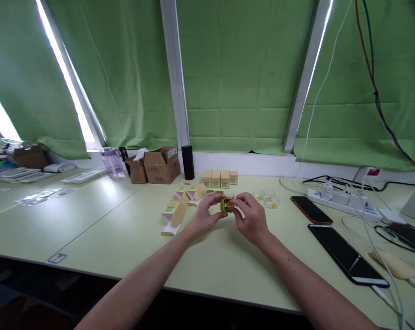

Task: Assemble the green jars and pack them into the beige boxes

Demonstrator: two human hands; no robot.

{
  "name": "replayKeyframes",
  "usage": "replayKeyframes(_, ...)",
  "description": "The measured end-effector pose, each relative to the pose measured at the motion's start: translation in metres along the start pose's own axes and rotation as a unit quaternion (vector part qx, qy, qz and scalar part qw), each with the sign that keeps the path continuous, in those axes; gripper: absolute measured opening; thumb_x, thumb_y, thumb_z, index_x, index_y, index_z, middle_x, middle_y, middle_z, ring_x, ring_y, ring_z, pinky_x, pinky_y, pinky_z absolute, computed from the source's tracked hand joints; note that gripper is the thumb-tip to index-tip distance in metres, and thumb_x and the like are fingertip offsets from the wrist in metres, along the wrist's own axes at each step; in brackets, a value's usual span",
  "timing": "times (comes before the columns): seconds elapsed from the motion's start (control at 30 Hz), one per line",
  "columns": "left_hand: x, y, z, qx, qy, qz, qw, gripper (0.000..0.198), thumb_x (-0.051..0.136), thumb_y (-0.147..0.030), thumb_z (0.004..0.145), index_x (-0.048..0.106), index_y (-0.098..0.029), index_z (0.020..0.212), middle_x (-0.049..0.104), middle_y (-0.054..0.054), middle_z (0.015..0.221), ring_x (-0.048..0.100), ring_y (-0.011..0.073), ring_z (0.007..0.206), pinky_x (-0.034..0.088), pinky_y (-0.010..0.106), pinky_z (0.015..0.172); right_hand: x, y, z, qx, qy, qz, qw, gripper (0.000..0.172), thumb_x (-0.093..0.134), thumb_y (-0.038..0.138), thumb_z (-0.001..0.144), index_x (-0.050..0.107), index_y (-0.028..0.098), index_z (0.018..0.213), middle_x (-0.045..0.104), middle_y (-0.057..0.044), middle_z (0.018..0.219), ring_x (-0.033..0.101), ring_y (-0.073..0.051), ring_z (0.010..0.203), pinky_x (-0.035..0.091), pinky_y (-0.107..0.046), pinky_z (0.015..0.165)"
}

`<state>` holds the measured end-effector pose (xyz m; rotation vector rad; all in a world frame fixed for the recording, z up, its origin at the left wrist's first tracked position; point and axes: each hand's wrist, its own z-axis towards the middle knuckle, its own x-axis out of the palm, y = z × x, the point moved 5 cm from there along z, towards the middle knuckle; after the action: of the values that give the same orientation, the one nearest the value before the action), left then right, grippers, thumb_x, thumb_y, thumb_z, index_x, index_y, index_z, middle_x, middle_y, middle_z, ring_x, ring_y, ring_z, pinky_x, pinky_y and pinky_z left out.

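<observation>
Over the table, my left hand [207, 211] is closed around a small olive-green case [224, 205], its open side turned to the right. My right hand [251, 217] has its fingertips pinched at that opening; what sits between them is too small and covered to make out. Behind my left hand, more green pieces [210, 191] show in part. Left of it lie small tan cartons with open flaps, the nearest carton [175, 211] on its side. Closed tan cartons [215, 178] stand in a row behind. Clear round plastic cups with yellow centres [270, 200] rest to the right.
Two dark phones, one near [345, 252] and one farther phone [310, 210], lie at the right beside a white power strip [343, 204] and loose cables. Along the back stand a black cylinder [187, 162], a cardboard box [161, 167] and a purple-tinted bottle [113, 162].
</observation>
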<state>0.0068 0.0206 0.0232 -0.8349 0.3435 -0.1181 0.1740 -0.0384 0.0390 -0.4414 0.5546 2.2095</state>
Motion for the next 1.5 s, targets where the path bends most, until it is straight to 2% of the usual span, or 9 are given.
replayKeyframes(0.2, 0.001, -0.002, -0.001, 0.012, 0.011, -0.008, 1.0, 0.046, 0.085, -0.015, 0.076, 0.072, -0.026, 0.118, 0.063, 0.009, 0.123, 0.062, 0.0257, 0.119, 0.05, 0.049, 0.11, -0.001, 0.002, 0.0, -0.022, 0.002, -0.04, 0.999, 0.026, 0.05, 0.023, 0.101, 0.076, 0.02, 0.101, 0.066, -0.009, 0.093, 0.06, -0.021, 0.085, 0.046, -0.032, 0.07)
replayKeyframes(0.37, 0.001, -0.001, -0.002, 0.019, 0.015, 0.011, 1.0, 0.047, 0.086, -0.016, 0.075, 0.073, -0.026, 0.12, 0.062, 0.009, 0.122, 0.06, 0.0266, 0.12, 0.051, 0.048, 0.109, 0.001, 0.004, 0.001, -0.054, 0.009, -0.078, 0.995, 0.026, 0.049, 0.021, 0.103, 0.074, 0.02, 0.097, 0.064, -0.008, 0.085, 0.056, -0.021, 0.081, 0.04, -0.033, 0.07)
replayKeyframes(0.53, 0.001, -0.002, -0.001, 0.023, 0.019, 0.032, 0.999, 0.047, 0.086, -0.014, 0.075, 0.073, -0.026, 0.119, 0.063, 0.009, 0.121, 0.059, 0.0261, 0.122, 0.051, 0.047, 0.109, -0.001, 0.009, 0.002, -0.104, -0.03, -0.086, 0.99, 0.018, 0.055, 0.014, 0.098, 0.071, 0.018, 0.091, 0.061, -0.006, 0.08, 0.051, -0.02, 0.076, 0.035, -0.033, 0.065)
replayKeyframes(0.67, 0.001, 0.001, -0.002, 0.026, 0.021, 0.031, 0.999, 0.048, 0.086, -0.013, 0.075, 0.072, -0.026, 0.12, 0.062, 0.009, 0.122, 0.059, 0.0256, 0.123, 0.052, 0.047, 0.109, -0.001, 0.012, 0.002, -0.119, -0.04, -0.095, 0.988, 0.018, 0.055, 0.011, 0.097, 0.069, 0.019, 0.089, 0.059, -0.005, 0.078, 0.049, -0.019, 0.074, 0.033, -0.033, 0.064)
replayKeyframes(1.5, 0.0, 0.001, -0.003, 0.034, 0.03, 0.048, 0.998, 0.049, 0.088, -0.018, 0.076, 0.074, -0.029, 0.122, 0.062, 0.009, 0.124, 0.057, 0.0281, 0.13, 0.053, 0.05, 0.11, 0.005, 0.009, -0.001, -0.144, -0.033, -0.099, 0.984, 0.021, 0.054, 0.012, 0.1, 0.067, 0.019, 0.085, 0.06, -0.005, 0.076, 0.048, -0.019, 0.074, 0.035, -0.033, 0.066)
